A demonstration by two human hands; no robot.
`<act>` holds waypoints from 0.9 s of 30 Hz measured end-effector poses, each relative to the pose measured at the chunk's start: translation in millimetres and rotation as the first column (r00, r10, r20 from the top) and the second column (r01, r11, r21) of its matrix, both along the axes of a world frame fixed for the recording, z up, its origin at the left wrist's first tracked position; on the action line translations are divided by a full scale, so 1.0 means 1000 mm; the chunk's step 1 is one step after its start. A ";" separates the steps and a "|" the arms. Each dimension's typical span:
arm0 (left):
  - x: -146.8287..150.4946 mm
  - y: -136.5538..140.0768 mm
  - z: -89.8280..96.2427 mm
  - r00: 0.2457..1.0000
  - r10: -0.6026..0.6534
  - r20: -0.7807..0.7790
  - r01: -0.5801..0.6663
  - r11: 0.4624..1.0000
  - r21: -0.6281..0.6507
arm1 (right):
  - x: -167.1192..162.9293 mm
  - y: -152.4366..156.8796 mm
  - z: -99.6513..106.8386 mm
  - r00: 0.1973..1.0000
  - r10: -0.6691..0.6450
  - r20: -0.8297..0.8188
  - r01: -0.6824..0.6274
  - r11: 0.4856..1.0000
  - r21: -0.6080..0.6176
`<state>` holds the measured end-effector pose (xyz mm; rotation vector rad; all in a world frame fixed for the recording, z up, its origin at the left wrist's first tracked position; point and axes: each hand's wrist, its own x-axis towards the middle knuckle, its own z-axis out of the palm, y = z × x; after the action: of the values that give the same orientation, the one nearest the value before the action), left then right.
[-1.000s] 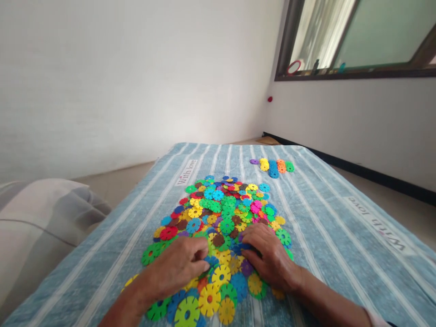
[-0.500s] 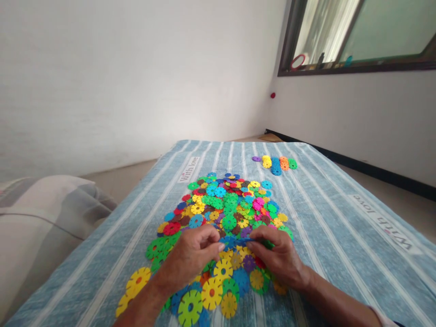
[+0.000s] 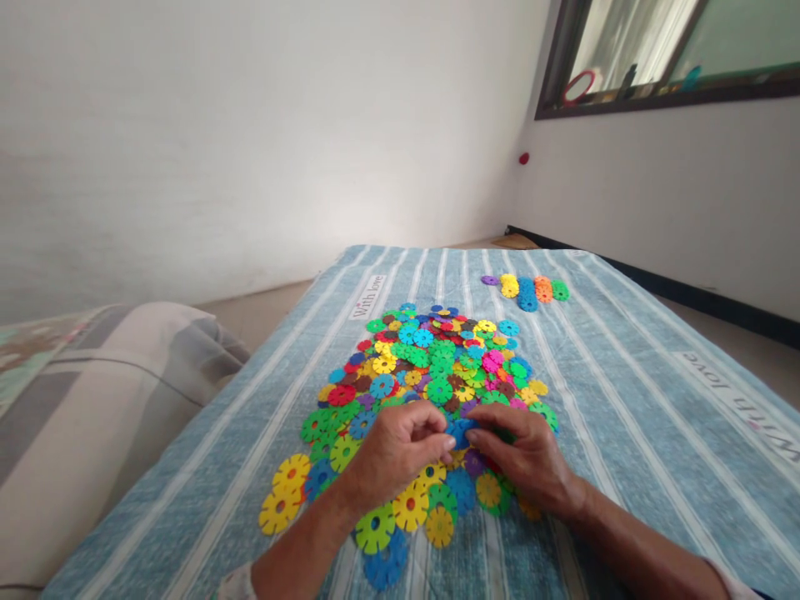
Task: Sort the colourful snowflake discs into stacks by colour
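Observation:
Between my two hands is a blue notched plastic disc [image 3: 461, 432], held over the pile of coloured discs [image 3: 441, 389]. My right hand [image 3: 528, 454] pinches its right side between thumb and fingers. My left hand [image 3: 406, 450] is closed, with thumb and curled index finger at the disc's left edge. Whether one blue disc or two joined ones are there, I cannot tell, because the fingers cover part. Close below my hands lie yellow discs [image 3: 411, 506], a lime green disc [image 3: 375, 530] and a blue disc [image 3: 386, 562].
The discs lie on a blue striped cloth [image 3: 625, 467] over a table or bed. Farther back on the right, a small group of discs sorted by colour [image 3: 527, 293] lies apart. A fabric-covered seat or cushion [image 3: 137, 392] stands at left, and a window [image 3: 662, 58] is upper right.
The view has shifted, so the scene sits a little more to the right and higher. My hands have come closer together around the blue disc.

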<state>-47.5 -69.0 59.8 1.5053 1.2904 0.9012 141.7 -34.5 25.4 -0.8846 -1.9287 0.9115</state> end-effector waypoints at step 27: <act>-0.016 0.010 -0.019 0.918 0.108 -0.381 0.050 0.923 0.382 | 0.091 0.239 -0.008 0.773 -0.629 0.082 0.630 0.776 0.003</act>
<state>-63.7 -58.6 40.7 2.0665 1.4838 0.9387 232.8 204.4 17.2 -1.4827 -1.5053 0.4917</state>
